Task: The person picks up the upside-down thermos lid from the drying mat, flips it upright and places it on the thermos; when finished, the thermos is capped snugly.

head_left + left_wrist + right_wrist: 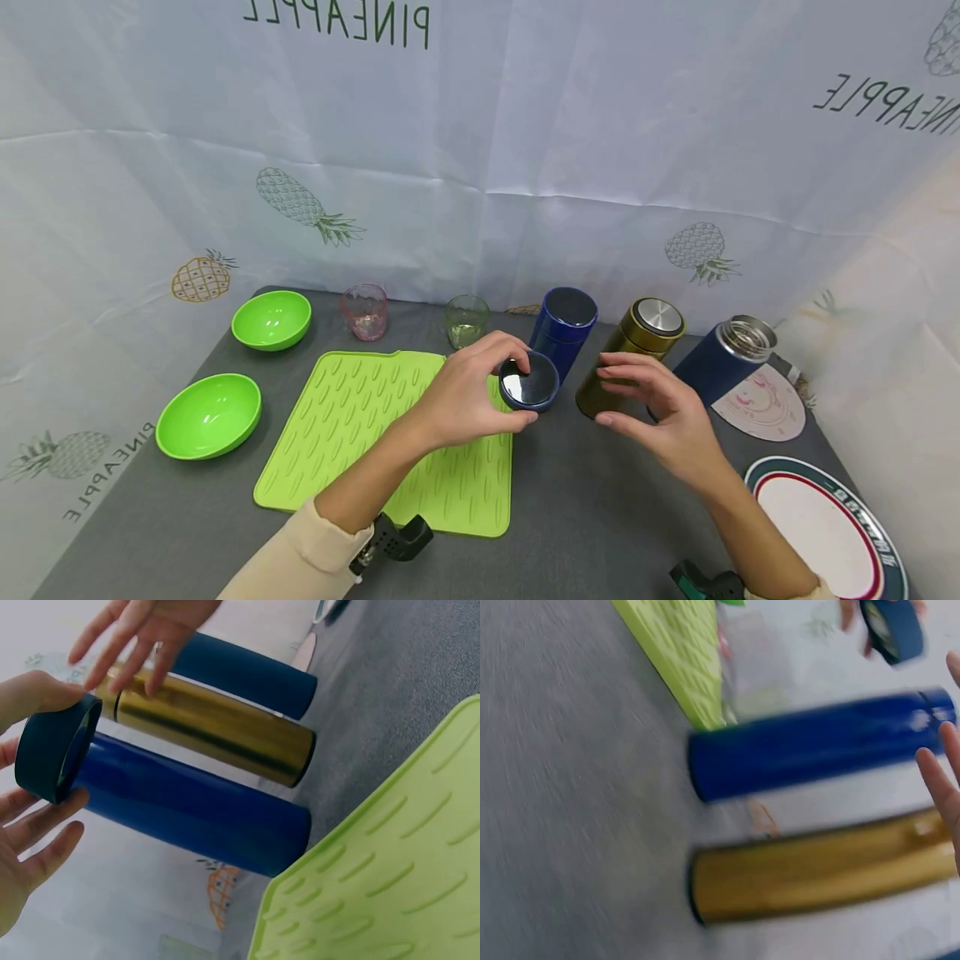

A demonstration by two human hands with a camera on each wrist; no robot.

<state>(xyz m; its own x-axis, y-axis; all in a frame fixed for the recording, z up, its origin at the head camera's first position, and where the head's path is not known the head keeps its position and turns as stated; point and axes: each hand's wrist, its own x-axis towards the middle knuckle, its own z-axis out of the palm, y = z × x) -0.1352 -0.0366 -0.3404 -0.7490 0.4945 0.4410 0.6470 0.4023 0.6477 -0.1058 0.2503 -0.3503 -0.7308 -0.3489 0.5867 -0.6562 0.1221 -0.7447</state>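
My left hand (463, 398) pinches a dark blue bottle lid (529, 385) between thumb and fingers, in front of a shiny blue thermos (561, 333) that has its own lid on. In the left wrist view the lid (56, 750) is turned so its hollow underside partly shows. My right hand (667, 417) has its fingers spread and relaxed, holding nothing. It hovers in front of a gold thermos (617, 392) with a silver-topped lid and a matte navy thermos (708, 367). The navy one has no lid, and its steel mouth (748, 337) shows. All three thermoses stand upright.
A green ribbed mat (330, 450) lies beneath my left forearm. Two green bowls (208, 417) stand at the left. A pink glass (365, 312) and a greenish glass (466, 321) are at the back. At the right lie a rimmed plate (813, 533) and a pinkish round piece (765, 404).
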